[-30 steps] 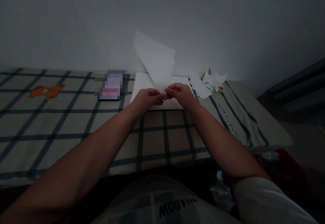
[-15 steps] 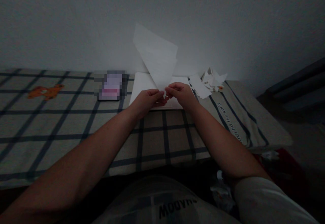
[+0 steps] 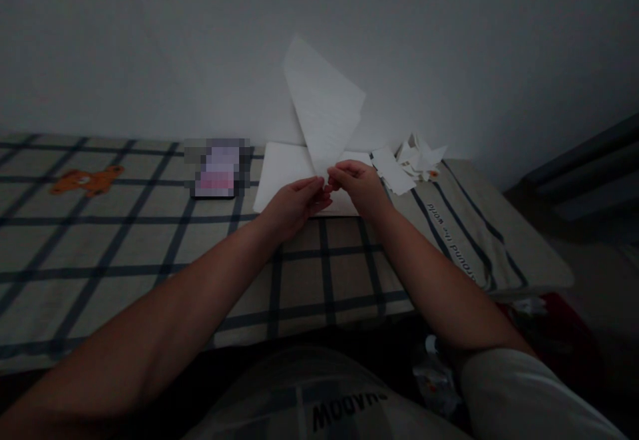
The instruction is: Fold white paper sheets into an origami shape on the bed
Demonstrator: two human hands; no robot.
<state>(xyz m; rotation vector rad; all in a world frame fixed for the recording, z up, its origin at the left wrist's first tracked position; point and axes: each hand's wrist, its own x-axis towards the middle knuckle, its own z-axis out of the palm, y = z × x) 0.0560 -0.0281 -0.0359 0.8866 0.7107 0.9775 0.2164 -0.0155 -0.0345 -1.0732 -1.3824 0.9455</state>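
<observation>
Over the white pad point(image 3: 282, 167), the left hand point(image 3: 292, 206) and right hand point(image 3: 362, 187) pinch the folded paper point(image 3: 327, 104) by its bottom tip; it sticks up above them.

Pale short-sleeved shirt point(image 3: 414, 420), black lettering point(image 3: 347, 411), bluish-grey patches point(image 3: 274, 403) on the front

A phone point(image 3: 218, 168) lies on checked cloth point(image 3: 124, 233) near the wall point(image 3: 150, 47).

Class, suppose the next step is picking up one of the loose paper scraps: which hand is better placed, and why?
Probably the right hand: the paper scraps lie just beyond it, whereas the left hand would have to reach across.
</observation>
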